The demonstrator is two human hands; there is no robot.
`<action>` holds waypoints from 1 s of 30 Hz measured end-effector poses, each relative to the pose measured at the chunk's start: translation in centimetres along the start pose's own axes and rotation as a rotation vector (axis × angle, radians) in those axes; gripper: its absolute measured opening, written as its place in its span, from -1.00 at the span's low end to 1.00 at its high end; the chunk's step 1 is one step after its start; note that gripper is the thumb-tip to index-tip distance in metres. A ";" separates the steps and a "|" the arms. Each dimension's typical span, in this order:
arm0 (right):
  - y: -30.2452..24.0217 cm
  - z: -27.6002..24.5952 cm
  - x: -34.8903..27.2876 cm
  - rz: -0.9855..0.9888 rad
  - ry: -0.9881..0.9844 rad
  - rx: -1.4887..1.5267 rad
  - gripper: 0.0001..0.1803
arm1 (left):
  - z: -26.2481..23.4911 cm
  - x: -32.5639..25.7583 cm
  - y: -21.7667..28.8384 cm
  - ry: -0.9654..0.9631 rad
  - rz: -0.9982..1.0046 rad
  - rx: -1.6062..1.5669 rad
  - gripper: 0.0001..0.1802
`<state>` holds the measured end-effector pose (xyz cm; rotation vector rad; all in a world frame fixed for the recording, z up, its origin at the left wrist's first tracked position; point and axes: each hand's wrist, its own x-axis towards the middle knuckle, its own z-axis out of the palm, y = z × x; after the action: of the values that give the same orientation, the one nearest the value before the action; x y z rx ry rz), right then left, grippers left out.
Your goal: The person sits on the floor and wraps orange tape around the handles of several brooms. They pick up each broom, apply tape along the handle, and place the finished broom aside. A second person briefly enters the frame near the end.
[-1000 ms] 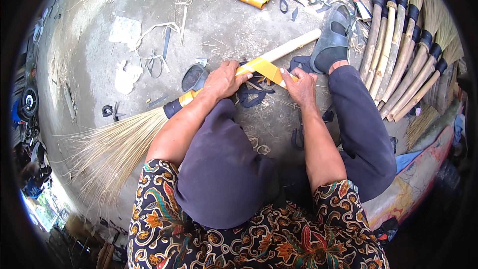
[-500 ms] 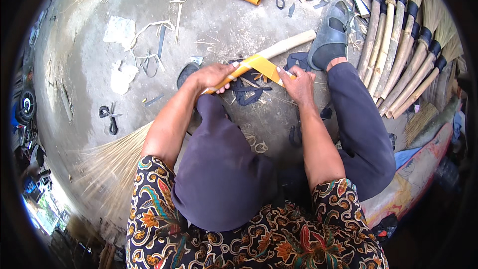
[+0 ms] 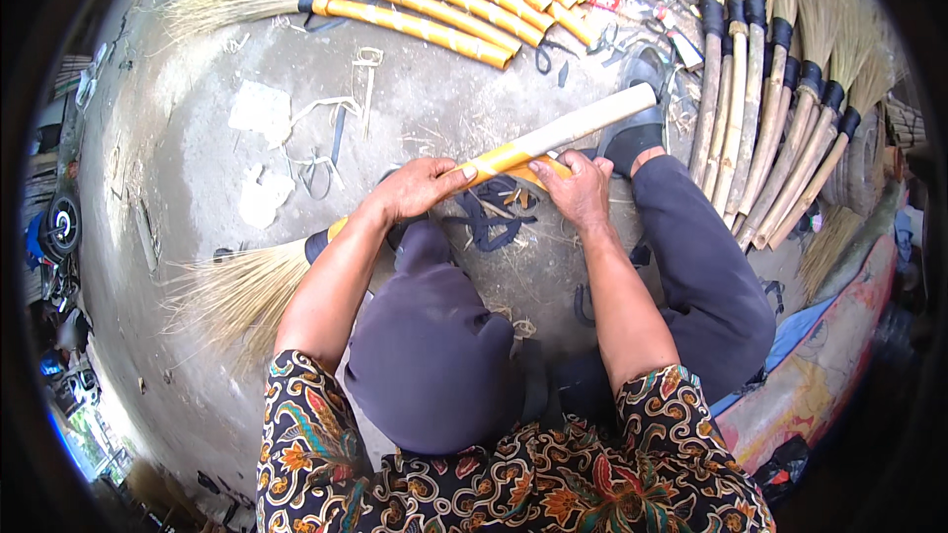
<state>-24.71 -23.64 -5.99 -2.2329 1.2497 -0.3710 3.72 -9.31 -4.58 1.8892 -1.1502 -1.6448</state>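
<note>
Around the broom handle (image 3: 592, 121) the left hand (image 3: 417, 189) is clasped, the right hand (image 3: 581, 190) pinching yellow wrap (image 3: 520, 172).

This looks like a broom-making workshop, with a grey floor (image 3: 188, 202) strewn with white scraps (image 3: 264, 197) and dark strips (image 3: 482, 229), orange-handled brooms (image 3: 425, 31) laid in a row at the far side, bare-handled brooms (image 3: 732, 109) lined up at the right and a motorbike (image 3: 64, 222) standing at the left edge.

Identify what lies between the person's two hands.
In the head view: the broom handle, partly wrapped in yellow strip, and dark scraps on the floor.
</note>
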 end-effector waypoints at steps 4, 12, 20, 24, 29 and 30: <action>-4.9 -4.9 2.0 -0.261 0.275 -0.041 -0.41 | -0.8 -5.8 7.2 0.275 0.278 0.164 -0.36; -14.8 -21.9 2.6 -0.547 0.535 -0.208 -0.40 | -2.7 -15.8 20.3 0.508 0.590 0.285 -0.40; -13.8 -31.8 -1.8 -0.440 0.614 -0.266 -0.38 | -0.7 -19.2 30.4 0.511 0.801 0.657 -0.44; -8.1 -29.4 -1.8 -0.253 0.501 -0.231 -0.32 | 1.1 -13.6 30.2 0.389 0.687 0.733 -0.34; 0.0 -20.1 -4.6 0.037 0.252 -0.117 -0.25 | 7.1 -5.3 22.4 0.180 0.505 0.576 -0.39; 1.5 -18.3 -5.7 0.100 0.184 -0.118 -0.23 | 8.5 -4.0 20.5 0.124 0.475 0.576 -0.38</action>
<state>-37.65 -25.44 8.15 -2.2644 1.5081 -0.4847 -10.88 -16.45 10.98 1.7805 -1.9825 -0.9889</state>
